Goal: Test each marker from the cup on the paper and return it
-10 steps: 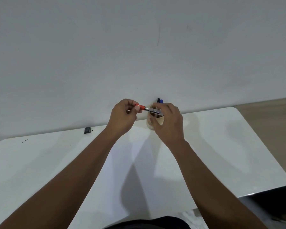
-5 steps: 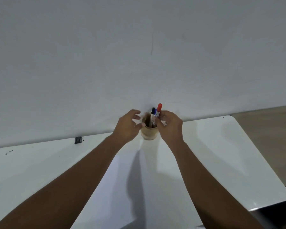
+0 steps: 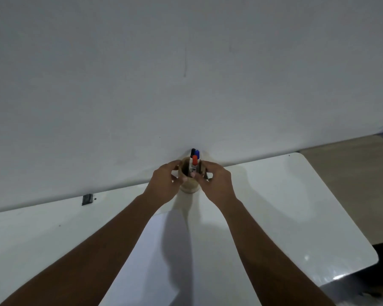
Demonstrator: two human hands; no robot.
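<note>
A tan cup (image 3: pixel 188 186) stands at the table's far edge against the wall. Three markers stand upright in it: one with a red cap (image 3: pixel 195 160), one with a blue cap (image 3: pixel 197 153) and one with a black cap (image 3: pixel 192 150). My left hand (image 3: pixel 164 183) curls around the cup's left side, thumb on its front. My right hand (image 3: pixel 217 183) is at the cup's right rim, its thumb and fingertips pinching the red marker's barrel just above the rim. A white sheet of paper (image 3: pixel 159 257) lies on the table between my forearms, partly in shadow.
The white table (image 3: pixel 296 217) has a rounded right corner and ends against a plain white wall. A small dark object (image 3: pixel 87 199) sits at the back left edge. Beige floor shows beyond the table on the right.
One second ago both hands held the red marker level above the cup. Since then my right hand has stood it up and lowered it into the cup, and my left hand has moved onto the cup's side.
</note>
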